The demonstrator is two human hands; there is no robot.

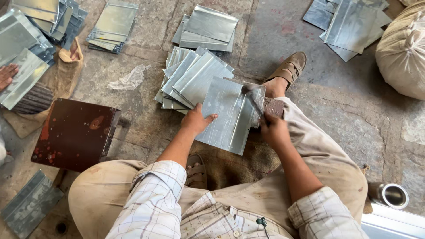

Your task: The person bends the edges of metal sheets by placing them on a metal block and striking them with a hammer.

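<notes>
**Sheet under a blurred tool, fingers close by**

Sheet (228, 116) lying across a rusty block (273, 106) on the floor, between the knees. Left hand (197, 119) spread flat on its near-left corner, fingers open, pinning rather than gripping. Right hand (273, 130) closed round a dark tool (254, 99), blurred by motion over the sheet's right edge; head too smeared to tell what kind.

Risks, judged from this alone:
- Left fingertips resting near a thin cut edge; a slip of the sheet could draw that edge across them.
- Only a flat palm holding it down; a blow landing off the block could kick the sheet up or sideways.
- Tool swinging just beside the sandalled foot (290, 67); a glancing miss could reach the toes.
- Loose fan of sheets (195, 75) touching the far-left corner; could snag or slide.

Left to right, around:
- Someone else's hand (6, 75) on another sheet at the far left edge.
- Dark red box (75, 135) beside the left knee, paint-flecked.
- Crumpled plastic scrap (130, 79) on the bare floor.
- Sacking (234, 166) under the work.
- More stacks along the top.
- Pale sack (403, 53) at upper right.
- Metal tube (389, 194) at lower right.

Floor of rough cracked concrete (345, 110), dusty, daylit.
</notes>
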